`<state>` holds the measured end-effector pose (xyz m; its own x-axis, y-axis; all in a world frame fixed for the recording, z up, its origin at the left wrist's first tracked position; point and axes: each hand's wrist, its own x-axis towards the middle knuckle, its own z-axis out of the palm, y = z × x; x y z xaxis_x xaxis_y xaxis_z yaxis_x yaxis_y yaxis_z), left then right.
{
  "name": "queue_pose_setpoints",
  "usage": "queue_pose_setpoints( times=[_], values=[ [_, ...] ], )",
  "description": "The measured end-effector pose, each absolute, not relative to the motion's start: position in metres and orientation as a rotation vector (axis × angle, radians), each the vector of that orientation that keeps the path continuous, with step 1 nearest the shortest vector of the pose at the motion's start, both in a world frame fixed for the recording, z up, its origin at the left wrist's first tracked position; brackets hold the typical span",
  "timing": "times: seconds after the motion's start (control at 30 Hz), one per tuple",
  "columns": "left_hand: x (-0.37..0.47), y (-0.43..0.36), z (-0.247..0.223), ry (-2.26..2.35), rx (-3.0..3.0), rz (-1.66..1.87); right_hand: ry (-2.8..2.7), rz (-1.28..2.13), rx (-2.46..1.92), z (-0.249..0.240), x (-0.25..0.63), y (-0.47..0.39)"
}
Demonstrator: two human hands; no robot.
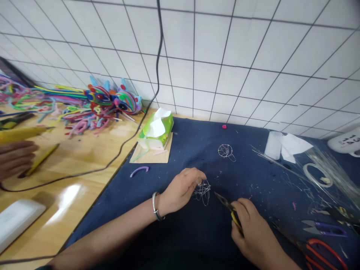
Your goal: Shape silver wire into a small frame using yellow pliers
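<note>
My left hand [180, 190], with a silver bangle at the wrist, pinches a small openwork tangle of bent wire [203, 190] just above the dark blue cloth. Yellow-handled pliers [223, 200] are in the grip of my right hand [249, 227]. Their dark jaws point up and left toward the wire piece and stop a little short of it. Whether the jaw tips are parted is too small to tell. Beyond both hands, a round flat wire form [225, 150] with crossing strands lies on the cloth.
On the right are loose straight wires [334, 168], a wire coil [317, 175], purple snips [323, 228] and red-handled scissors [326, 251]. A tissue pack [168, 131] stands at back left. Another person's hand [15, 159] holds a yellow tool [21, 134]. A black cable [120, 148] crosses the wooden table.
</note>
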<state>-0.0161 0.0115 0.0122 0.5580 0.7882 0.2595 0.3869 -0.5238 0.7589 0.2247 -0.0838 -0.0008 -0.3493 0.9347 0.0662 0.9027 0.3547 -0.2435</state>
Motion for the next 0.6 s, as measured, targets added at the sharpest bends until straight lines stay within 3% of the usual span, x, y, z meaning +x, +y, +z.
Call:
queue_pose_setpoints(
  times=[0.27,0.6],
  values=[
    [-0.016,0.020,0.011,0.914,2.142,0.763,-2.331,0.521,-1.461,0.025,0.217,-0.034],
    [-0.015,0.023,0.001,0.952,2.025,0.794,-2.301,0.753,-1.367,0.011,0.216,-0.025]
  ],
)
